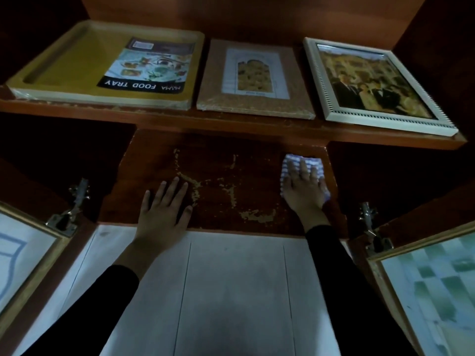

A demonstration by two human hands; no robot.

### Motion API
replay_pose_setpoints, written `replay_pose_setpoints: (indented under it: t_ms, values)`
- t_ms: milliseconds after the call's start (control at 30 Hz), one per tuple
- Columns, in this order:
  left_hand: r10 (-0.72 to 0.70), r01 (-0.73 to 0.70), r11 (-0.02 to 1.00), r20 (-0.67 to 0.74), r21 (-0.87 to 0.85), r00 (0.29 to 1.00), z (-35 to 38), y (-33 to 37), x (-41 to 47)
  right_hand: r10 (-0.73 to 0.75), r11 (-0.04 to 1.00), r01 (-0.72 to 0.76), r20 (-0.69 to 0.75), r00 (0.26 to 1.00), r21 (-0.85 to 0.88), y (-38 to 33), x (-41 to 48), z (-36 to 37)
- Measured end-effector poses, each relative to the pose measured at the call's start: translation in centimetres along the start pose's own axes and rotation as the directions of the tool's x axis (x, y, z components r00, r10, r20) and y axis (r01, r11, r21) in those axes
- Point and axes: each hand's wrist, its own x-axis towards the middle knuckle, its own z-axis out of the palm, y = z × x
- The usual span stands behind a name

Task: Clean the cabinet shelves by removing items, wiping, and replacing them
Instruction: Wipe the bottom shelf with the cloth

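Black sleeves (102, 299); left hand (164, 209) flat on shelf (231, 191), right hand (304, 186) flat on cloth (295, 157); tray (64, 62) above.

the lower shelf (226, 160) is seen as reddish-brown wood under a dull varnish, worn rough where pale patches have flaked, and a soft cloth (312, 160) of blue-and-white striped weave is laid at its right end. above the lower shelf a yellow plastic tray (77, 62) is wrapped in glossy film with a printed paper label (149, 65), beside a grainy matt brown frame (213, 93) and a ribbed white frame (385, 120) fronted with shiny glass.
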Motion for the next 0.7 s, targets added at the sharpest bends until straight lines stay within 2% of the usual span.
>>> replay_pose_setpoints:
  t_ms: [100, 233, 300, 367, 467, 567, 633, 700]
  values:
    - [-0.039, 0.039, 0.999, -0.017, -0.012, 0.999, -0.1, -1.0, 0.4, -0.185, 0.983, 0.186, 0.021, 0.982, -0.013, -7.5, 0.5, 0.4]
    - [-0.118, 0.118, 0.992, -0.019, -0.039, 0.993, -0.2, -2.7, 0.6, -0.532, 0.847, 0.531, 0.011, 0.847, 0.024, -15.8, -4.3, 2.5]
    - [-0.141, 0.139, 0.989, -0.021, -0.047, 0.990, -0.3, -3.1, 0.5, -0.601, 0.799, 0.601, 0.011, 0.799, 0.033, -15.7, -6.4, 3.4]
    - [-0.134, 0.133, 0.990, -0.020, -0.038, 0.991, -0.4, -3.3, 0.5, -0.619, 0.782, 0.620, -0.044, 0.784, 0.065, -12.6, -6.9, 3.5]
    - [-0.116, 0.116, 0.993, -0.020, -0.033, 0.993, -0.4, -3.2, 0.4, -0.502, 0.864, 0.503, -0.129, 0.855, -0.023, -5.0, -5.3, 2.6]
    - [-0.088, 0.088, 0.996, -0.014, -0.016, 0.996, -0.3, -2.9, 0.6, -0.240, 0.968, 0.237, -0.028, 0.970, -0.079, 1.6, -1.1, 0.6]
    - [-0.084, 0.084, 0.996, 0.001, -0.024, 0.996, -0.3, -2.6, 0.8, -0.081, 0.997, 0.081, 0.024, 0.996, -0.005, 3.0, 1.9, -0.5]
    - [-0.085, 0.085, 0.996, 0.003, -0.034, 0.996, -0.5, -2.4, 1.1, -0.031, 0.999, 0.029, 0.048, 0.998, 0.038, 1.4, 4.2, -1.2]
